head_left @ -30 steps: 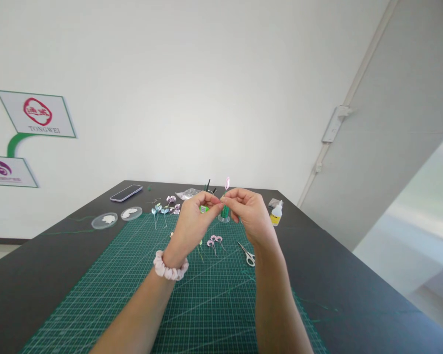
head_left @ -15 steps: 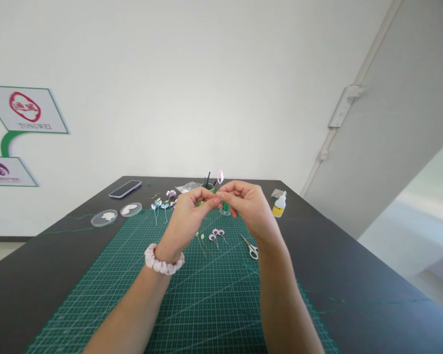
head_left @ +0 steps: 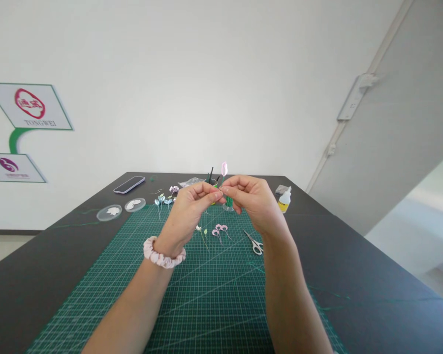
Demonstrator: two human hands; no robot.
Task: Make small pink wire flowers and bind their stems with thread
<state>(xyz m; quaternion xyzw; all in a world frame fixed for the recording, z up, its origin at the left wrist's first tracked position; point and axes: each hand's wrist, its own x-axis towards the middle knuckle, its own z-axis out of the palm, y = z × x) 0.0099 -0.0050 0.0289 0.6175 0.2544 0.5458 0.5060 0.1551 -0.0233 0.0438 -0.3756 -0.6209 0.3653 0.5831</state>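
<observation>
Above the green cutting mat (head_left: 206, 295), my left hand (head_left: 195, 204) and my right hand (head_left: 249, 199) meet fingertip to fingertip. Both pinch the thin stem of a pink flower (head_left: 224, 169), whose petal loop rises upright over the fingers; most of the stem is hidden by them. Behind my right hand stands a green thread spool (head_left: 229, 202), partly covered. Below the hands lie small pink wired petals (head_left: 219, 230) and a stem with a small green leaf (head_left: 205, 232). White-handled scissors (head_left: 256, 246) rest right of these.
Blue wired petals (head_left: 163, 201) and purple flowers (head_left: 174, 189) lie left of my hands. Farther left are two shallow dishes (head_left: 109, 213) holding white pieces and a phone (head_left: 129, 185). A yellow-labelled glue bottle (head_left: 284, 200) stands at the right, beside a small packet (head_left: 281, 190).
The pink flower has turned on its stem, so its petal shows from another side. My hands remain pinched together, and the view has shifted slightly.
</observation>
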